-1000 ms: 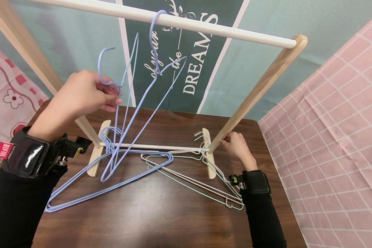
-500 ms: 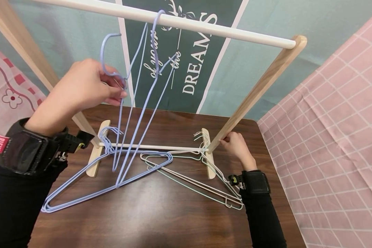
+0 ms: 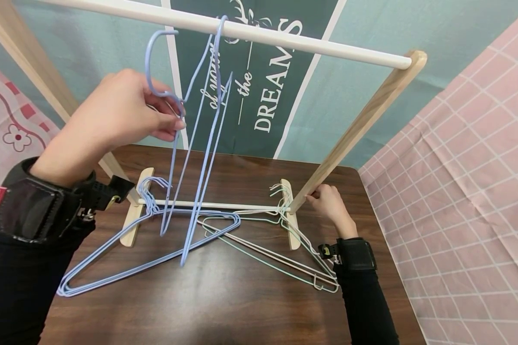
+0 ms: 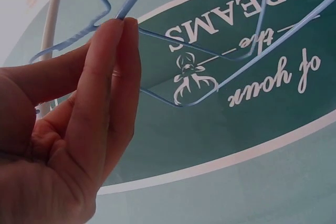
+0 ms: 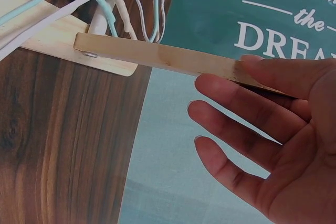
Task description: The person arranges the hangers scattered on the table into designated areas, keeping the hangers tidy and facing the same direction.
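My left hand (image 3: 123,110) pinches a blue clothes hanger (image 3: 148,60) just below its hook, between thumb and fingertips. That hook is apart from the white top rod (image 3: 328,46) of a clothes rack, appearing below it in the head view. To its right, another blue hanger (image 3: 218,62) hangs from the rod by its hook, turned nearly edge-on. My right hand (image 3: 330,203) pinches the rack's right wooden post (image 3: 362,127) low down. In the right wrist view, thumb and index finger lie on either side of the post (image 5: 157,56), the other fingers off it.
Several blue hangers (image 3: 145,189) lean on the lower rod (image 3: 224,206) at the left, spreading over the brown table (image 3: 224,306). White and pale green hangers (image 3: 259,246) lie at the right. A wooden foot (image 3: 131,235) supports the left post (image 3: 39,67). A patterned cloth (image 3: 457,191) borders the right side.
My left hand has risen and shifted right with its hanger, bringing the hook nearer the rod. The hanging hanger has swung round to a narrower, steeper angle. The right hand stays put.
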Available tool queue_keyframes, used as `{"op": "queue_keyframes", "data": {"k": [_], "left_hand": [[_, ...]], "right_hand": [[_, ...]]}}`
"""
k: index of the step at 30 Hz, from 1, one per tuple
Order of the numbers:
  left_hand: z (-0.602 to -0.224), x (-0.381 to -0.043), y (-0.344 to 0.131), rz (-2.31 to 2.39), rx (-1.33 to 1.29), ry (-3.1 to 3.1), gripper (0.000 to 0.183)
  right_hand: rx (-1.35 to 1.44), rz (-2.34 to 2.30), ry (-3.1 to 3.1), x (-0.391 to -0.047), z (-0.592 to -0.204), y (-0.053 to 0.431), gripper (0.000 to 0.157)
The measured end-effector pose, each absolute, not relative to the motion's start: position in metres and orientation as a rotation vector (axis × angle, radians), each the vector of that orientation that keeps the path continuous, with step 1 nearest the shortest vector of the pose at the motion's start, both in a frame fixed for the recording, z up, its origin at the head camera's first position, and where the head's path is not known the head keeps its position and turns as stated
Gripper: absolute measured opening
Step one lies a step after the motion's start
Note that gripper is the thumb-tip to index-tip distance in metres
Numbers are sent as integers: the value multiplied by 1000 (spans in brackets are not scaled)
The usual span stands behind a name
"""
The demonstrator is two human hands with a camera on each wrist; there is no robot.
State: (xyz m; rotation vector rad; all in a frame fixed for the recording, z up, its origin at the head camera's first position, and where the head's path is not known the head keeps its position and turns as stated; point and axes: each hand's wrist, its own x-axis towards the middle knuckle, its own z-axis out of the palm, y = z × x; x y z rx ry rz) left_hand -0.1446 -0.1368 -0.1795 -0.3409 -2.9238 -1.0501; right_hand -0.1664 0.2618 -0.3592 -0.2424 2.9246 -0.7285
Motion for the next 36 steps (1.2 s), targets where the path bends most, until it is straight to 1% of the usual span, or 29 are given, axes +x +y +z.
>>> {"op": "queue_keyframes", "data": {"k": [9, 15, 22, 36], "left_hand": [[-173, -147, -131, -1029, -364, -2924, 25], [-169, -152, -125, -982, -376, -2930, 25], [-161, -158, -111, -1072, -373, -2915, 18], [-159, -164, -94, -1106, -373, -2928, 17]], "right_hand": [[-237, -730, 2924, -165, -359, 261, 19], [-260, -728, 2934, -165, -359, 262, 18], [-270, -724, 2940, -166, -359, 262, 18], [-250, -737, 2928, -165, -358, 262, 18]]}}
